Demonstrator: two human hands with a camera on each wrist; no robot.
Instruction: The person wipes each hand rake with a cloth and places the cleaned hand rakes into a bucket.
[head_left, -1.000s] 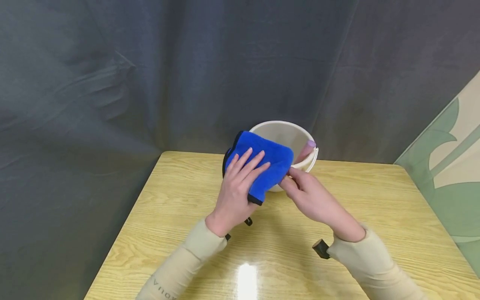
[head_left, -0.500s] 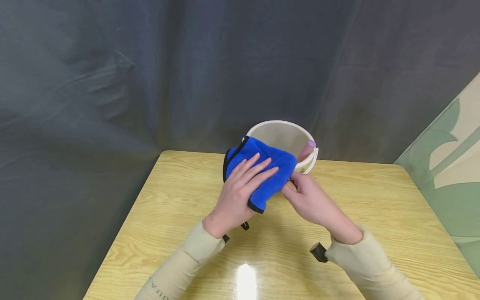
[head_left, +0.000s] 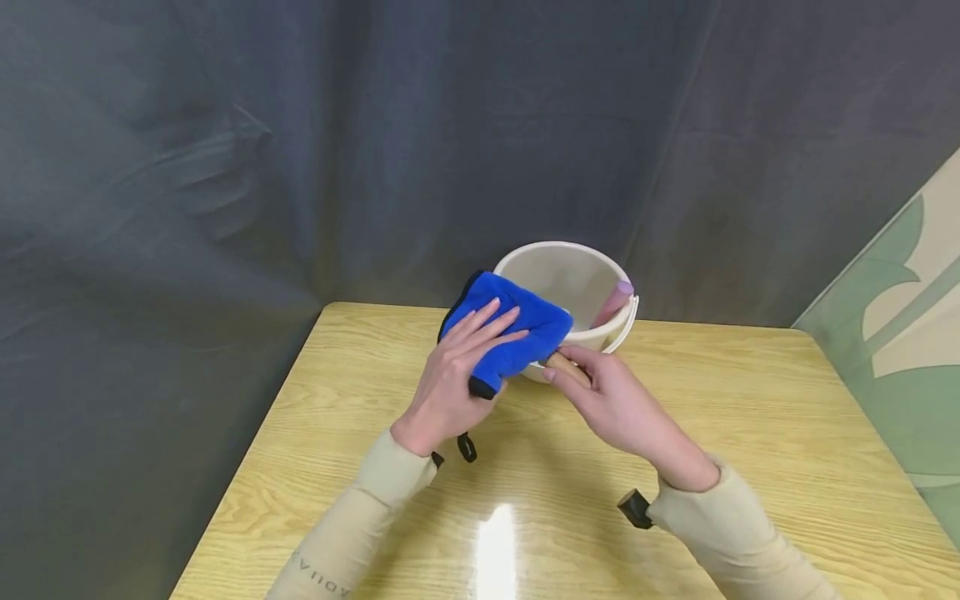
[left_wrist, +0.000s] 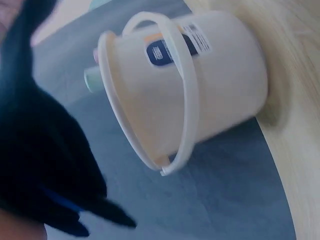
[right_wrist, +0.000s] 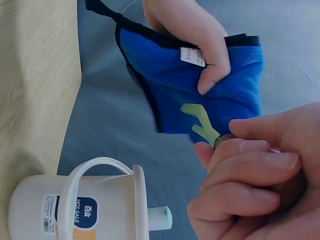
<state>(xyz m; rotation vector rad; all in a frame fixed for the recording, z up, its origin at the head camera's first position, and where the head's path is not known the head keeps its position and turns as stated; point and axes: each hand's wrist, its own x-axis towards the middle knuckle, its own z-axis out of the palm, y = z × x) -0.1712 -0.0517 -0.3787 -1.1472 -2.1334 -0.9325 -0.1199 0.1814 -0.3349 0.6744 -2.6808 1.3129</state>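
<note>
My left hand (head_left: 444,379) holds a blue towel (head_left: 542,323) with black edging, its fingers spread over the top. In the right wrist view the left thumb (right_wrist: 216,70) presses the towel's underside beside a white tag. My right hand (head_left: 618,407) grips the wooden handle (head_left: 567,369) of a small hand tool. That tool's pale green forked head (right_wrist: 202,119) shows in the right wrist view, overlapping the towel there. The towel hides the tool's head in the head view. In the left wrist view the towel (left_wrist: 45,145) is dark and blurred.
Behind the towel a white bucket (head_left: 551,268) with a handle stands on the wooden table (head_left: 375,375). A pink cylinder (head_left: 617,302) leans inside its right rim; a pale green cylinder end (left_wrist: 93,79) also sticks out. A dark curtain (head_left: 480,133) hangs behind the table.
The towel and left hand shifted slightly right and down, then back left and up. The right hand has moved a little left, and more of the tool's wooden handle shows.
</note>
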